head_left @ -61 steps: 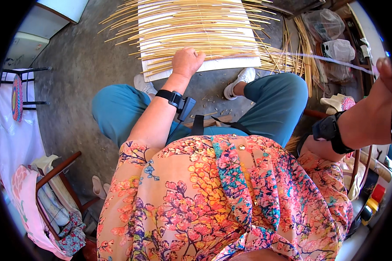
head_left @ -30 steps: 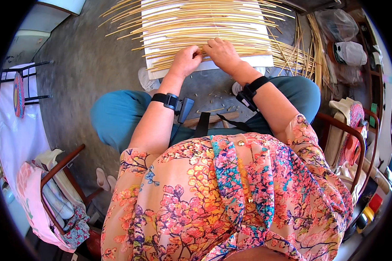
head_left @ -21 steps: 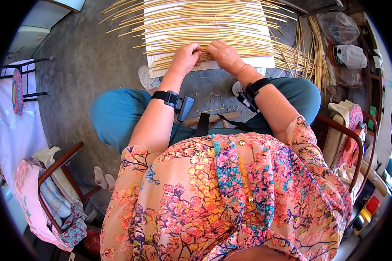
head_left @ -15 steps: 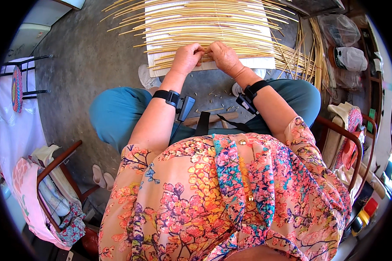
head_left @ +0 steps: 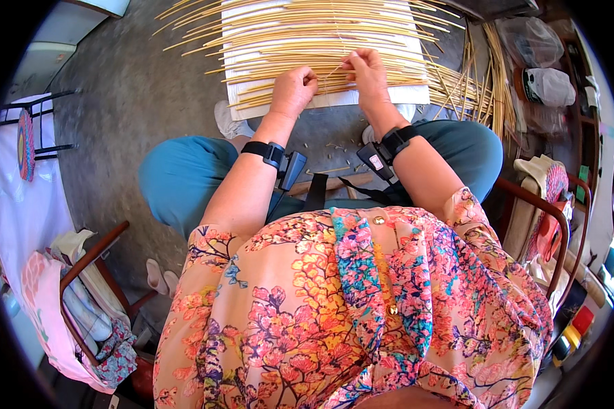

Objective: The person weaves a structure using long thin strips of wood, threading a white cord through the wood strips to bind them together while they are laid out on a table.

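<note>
Long straw-coloured stalks (head_left: 286,51) lie side by side across a white sheet (head_left: 421,94) in front of me. Thin string (head_left: 339,34) crosses them near the middle. My right hand (head_left: 370,75), raised over the nearer stalks, pinches a length of this string (head_left: 331,70), which slants down towards the left fingertips. Over the near left stalks, my left hand (head_left: 295,90) has thumb and fingers closed together; what they grip is hidden. Both wrists wear black straps with small devices.
Loose stalks (head_left: 494,88) are heaped to the right of the sheet. Short cut bits (head_left: 331,145) and a wooden piece (head_left: 341,181) lie on the floor between my feet. Chairs with wooden arms (head_left: 92,252) stand at both sides; slippers (head_left: 158,276) lie at left.
My right hand has moved away from the left, up and to the right, stretching the string between them. My left hand has stayed almost in place.
</note>
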`<control>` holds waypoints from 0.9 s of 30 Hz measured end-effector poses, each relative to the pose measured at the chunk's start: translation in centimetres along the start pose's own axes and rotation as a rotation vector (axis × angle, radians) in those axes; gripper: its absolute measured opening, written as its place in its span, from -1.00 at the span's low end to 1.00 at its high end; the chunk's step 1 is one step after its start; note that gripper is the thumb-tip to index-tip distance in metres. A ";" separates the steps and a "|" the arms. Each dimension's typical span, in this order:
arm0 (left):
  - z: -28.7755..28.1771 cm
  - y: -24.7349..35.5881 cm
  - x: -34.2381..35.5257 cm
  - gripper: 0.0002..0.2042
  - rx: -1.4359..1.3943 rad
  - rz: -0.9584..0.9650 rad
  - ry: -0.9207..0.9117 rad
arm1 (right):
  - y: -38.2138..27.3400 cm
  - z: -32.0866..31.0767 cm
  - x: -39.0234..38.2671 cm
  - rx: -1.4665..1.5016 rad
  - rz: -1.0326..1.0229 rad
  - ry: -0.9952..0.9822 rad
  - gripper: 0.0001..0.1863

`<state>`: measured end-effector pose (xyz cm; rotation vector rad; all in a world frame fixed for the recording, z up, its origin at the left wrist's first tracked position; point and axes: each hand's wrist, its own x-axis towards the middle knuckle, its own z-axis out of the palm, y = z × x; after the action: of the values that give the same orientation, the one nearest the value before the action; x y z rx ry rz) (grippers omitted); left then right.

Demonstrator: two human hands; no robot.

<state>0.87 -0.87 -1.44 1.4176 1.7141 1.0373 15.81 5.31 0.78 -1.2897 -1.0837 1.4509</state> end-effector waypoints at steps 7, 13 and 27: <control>0.0 1.6 -0.2 -0.89 0.182 -0.030 -0.055 | -2.5 -2.7 -1.7 0.081 0.187 0.022 -0.93; 0.6 1.4 -0.4 -0.89 0.209 0.083 0.036 | -2.5 -2.5 -2.6 0.123 0.226 -0.038 -0.91; 1.0 2.0 0.0 -0.88 0.390 0.077 -0.016 | -1.9 -2.3 -3.0 0.050 0.211 -0.117 -0.87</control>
<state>2.66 -0.53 -0.17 1.7375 1.9359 0.7519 18.43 2.91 3.16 -1.3293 -1.0034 1.7179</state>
